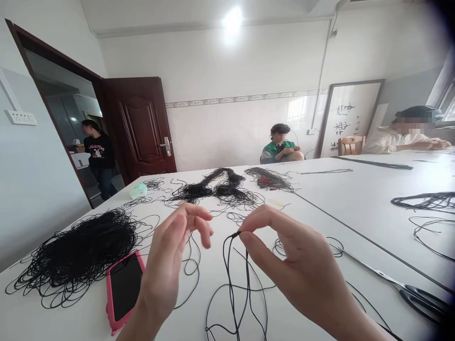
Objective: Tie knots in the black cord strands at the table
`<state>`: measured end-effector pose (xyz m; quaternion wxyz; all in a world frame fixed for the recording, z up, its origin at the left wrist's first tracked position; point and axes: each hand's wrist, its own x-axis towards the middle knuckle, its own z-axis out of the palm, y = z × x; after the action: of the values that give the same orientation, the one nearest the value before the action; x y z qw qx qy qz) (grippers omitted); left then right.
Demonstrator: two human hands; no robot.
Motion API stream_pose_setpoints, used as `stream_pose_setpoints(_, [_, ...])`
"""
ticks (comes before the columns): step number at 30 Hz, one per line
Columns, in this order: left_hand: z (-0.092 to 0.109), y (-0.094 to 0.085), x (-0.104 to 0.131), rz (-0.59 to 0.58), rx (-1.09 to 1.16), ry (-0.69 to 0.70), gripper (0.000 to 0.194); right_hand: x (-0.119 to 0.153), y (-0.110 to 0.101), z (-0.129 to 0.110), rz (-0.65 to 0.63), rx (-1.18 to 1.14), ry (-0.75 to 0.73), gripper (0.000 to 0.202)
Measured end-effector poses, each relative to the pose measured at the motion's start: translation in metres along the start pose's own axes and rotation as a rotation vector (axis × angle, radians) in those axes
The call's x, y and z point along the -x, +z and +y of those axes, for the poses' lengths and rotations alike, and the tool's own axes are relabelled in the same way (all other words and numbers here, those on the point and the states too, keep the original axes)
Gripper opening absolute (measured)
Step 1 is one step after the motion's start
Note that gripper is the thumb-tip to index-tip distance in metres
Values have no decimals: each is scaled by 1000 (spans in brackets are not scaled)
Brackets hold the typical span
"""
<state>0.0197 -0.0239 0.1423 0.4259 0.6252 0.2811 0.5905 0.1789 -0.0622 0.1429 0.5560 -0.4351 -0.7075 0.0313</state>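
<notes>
Several strands of thin, round black cord (247,270), gathered at a small tight knot (235,235), hang to the right of a black-screened phone in a pink case (124,286). Knot is lifted off the smooth white bench (192,327).

Right hand (295,251): thumb and forefinger pinch the end of the knot; other fingers mostly hidden. Left hand (165,258): fingers parted, loosely bent, just right of the phone and partly covering it from this view; no cord seen in its grasp.

Handling, as judged: pinch close against the knot so its turns cannot slacken. Left fingertips do best taking one strand at a time, near the knot, drawing evenly rather than jerking. Strands below cross in loose loops; worth parting them, as a stray one could snag or slip under a turn.

Around: big tangled heap of black cord (88,251) behind and left of the phone, reaching its corner. Scissors with black handles and silver blades (387,277) lie well to the phone's right; loose ends best clear of them.
</notes>
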Motion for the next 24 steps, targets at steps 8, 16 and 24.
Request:
stream_pose_setpoints(8, [7, 12, 6, -198, -183, -162, 18, -1, 0, 1, 0, 12, 12, 13])
stream_pose_setpoints(16, [16, 15, 8, -182, 19, -377, 20, -2, -6, 0, -152, -182, 141, 19])
stream_pose_setpoints(24, [14, 15, 9, -131, 1, -381, 25, -1, -5, -1, -175, -198, 202, 17])
